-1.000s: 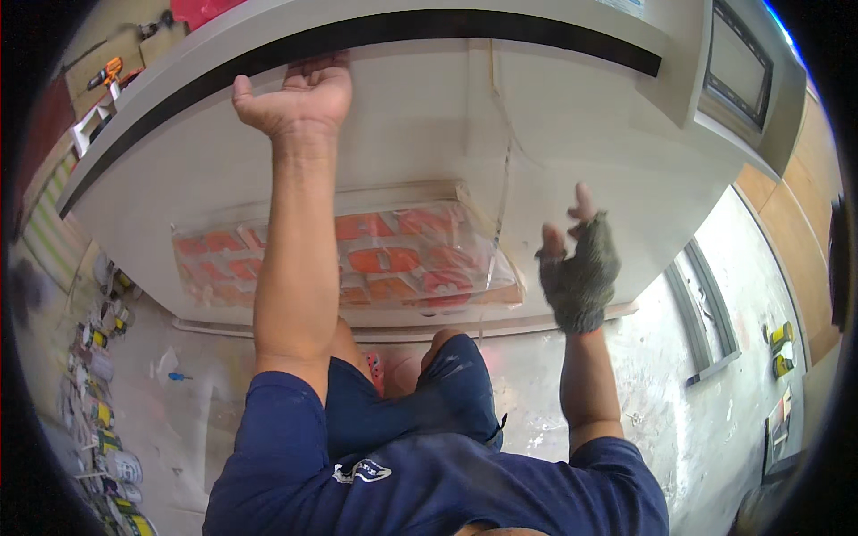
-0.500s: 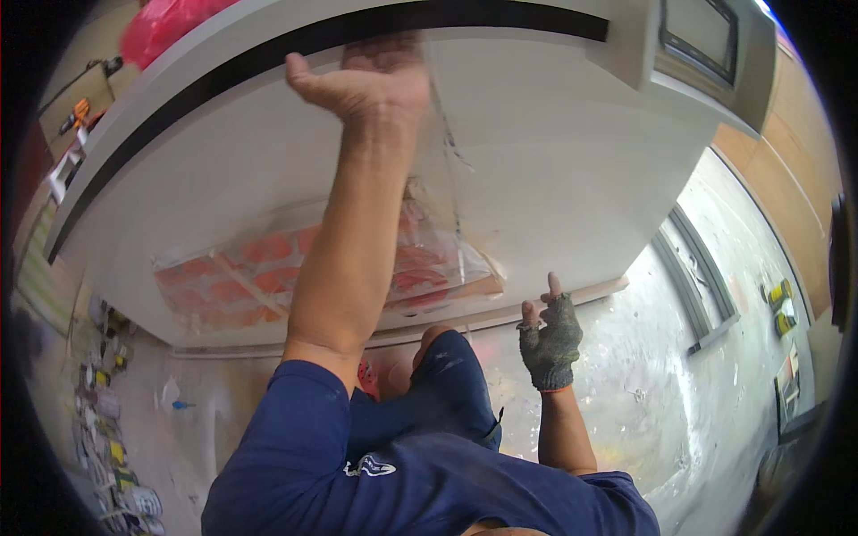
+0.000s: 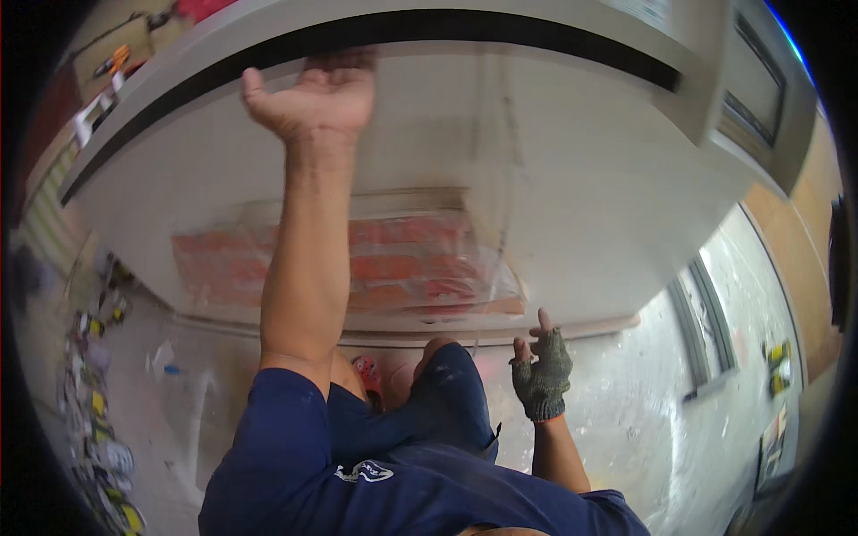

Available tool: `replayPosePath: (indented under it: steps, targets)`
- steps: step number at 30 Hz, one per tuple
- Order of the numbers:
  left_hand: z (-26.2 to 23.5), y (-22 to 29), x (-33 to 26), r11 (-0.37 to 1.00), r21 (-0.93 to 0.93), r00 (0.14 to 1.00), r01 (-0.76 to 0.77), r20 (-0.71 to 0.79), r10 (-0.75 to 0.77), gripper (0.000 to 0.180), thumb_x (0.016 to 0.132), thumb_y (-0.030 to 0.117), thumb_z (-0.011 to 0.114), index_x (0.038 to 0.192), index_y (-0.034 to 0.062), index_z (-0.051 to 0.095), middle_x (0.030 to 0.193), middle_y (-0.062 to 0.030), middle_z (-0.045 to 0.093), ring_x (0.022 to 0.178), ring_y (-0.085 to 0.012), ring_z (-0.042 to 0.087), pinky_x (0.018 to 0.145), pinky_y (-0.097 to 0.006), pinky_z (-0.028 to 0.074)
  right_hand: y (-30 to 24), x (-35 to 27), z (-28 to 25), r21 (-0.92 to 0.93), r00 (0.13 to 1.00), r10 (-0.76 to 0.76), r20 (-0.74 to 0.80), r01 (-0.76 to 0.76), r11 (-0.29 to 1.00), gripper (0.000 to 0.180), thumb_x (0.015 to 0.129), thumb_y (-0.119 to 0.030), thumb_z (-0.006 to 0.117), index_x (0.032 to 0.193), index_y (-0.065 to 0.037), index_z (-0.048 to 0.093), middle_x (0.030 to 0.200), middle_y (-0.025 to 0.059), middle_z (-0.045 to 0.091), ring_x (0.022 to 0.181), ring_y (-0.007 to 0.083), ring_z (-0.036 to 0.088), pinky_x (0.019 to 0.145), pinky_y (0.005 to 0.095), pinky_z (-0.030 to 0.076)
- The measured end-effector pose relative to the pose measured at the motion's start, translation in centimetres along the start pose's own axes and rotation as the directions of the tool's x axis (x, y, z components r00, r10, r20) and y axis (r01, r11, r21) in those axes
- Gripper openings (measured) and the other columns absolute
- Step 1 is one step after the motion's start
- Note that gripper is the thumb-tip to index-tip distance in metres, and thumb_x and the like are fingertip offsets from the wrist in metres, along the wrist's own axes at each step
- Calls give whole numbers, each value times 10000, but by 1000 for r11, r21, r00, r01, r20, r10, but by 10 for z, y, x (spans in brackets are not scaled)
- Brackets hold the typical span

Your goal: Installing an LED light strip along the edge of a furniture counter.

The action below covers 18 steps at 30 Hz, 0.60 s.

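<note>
My bare left hand (image 3: 322, 103) is raised to the top of a large white panel (image 3: 590, 188). Its palm is turned up and the thumb sticks out to the left. The fingers reach toward a long black strip (image 3: 465, 25) below the panel's top ledge, and their tips are blurred against it. Low down, my right hand (image 3: 541, 380) hangs in front of the panel's bottom edge in a dark grey glove with bare fingertips. Its fingers are partly spread with nothing visible between them. Clear film covers a red-orange brick-patterned rectangle (image 3: 402, 255) in the panel's lower part.
Grey framing (image 3: 709, 330) rests on the stained floor (image 3: 617, 429) to the right, with yellow-labelled cans (image 3: 778, 366) beyond it. Many cans and clutter (image 3: 98, 420) line the left side. A boxy frame (image 3: 760, 89) juts out at the panel's upper right.
My left hand has moved left along the panel, still palm up near the black strip. The right hand sits slightly lower in the picture. The view itself has shifted somewhat.
</note>
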<state>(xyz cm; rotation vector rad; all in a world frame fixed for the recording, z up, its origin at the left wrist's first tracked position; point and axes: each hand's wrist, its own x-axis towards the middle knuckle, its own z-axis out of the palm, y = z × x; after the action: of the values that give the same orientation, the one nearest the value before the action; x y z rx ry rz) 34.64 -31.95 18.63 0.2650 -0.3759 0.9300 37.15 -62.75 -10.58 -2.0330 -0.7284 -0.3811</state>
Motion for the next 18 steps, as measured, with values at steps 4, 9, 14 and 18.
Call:
replayPosePath:
  steps: [4,9,14,18]
  targets:
    - [-41,56,22,967,-160,954,198,256,-153,852,828,724,387,1229,-24,464,1172,-185,528,1089,-303,494,984,-506,371,-43,10,21,174,939,-274,206,241,955,574,885,-278,619,1364,-1,467,917,162,640,729,256,634,698,374,504]
    - [-23,116,17,949,-273,980,161,155,-122,759,850,635,492,1176,-51,517,1140,-205,593,1021,-335,586,930,-469,469,-105,39,66,441,770,-571,286,423,792,619,931,-423,536,1376,-2,444,873,158,623,692,246,603,719,368,485]
    - [-15,179,29,981,-192,1000,-4,16,8,820,761,756,468,1066,0,554,1042,-94,586,940,-217,528,823,-338,411,-173,86,107,616,423,-721,548,379,691,623,921,-474,558,1368,-54,448,883,135,643,699,246,623,640,380,487]
    - [-7,212,29,979,-203,986,-19,-167,-15,848,748,769,492,1089,2,610,1026,-111,642,978,-246,552,923,-368,410,-206,91,108,660,268,-698,664,230,715,624,889,-421,642,1381,-90,447,952,123,661,735,231,640,612,365,473]
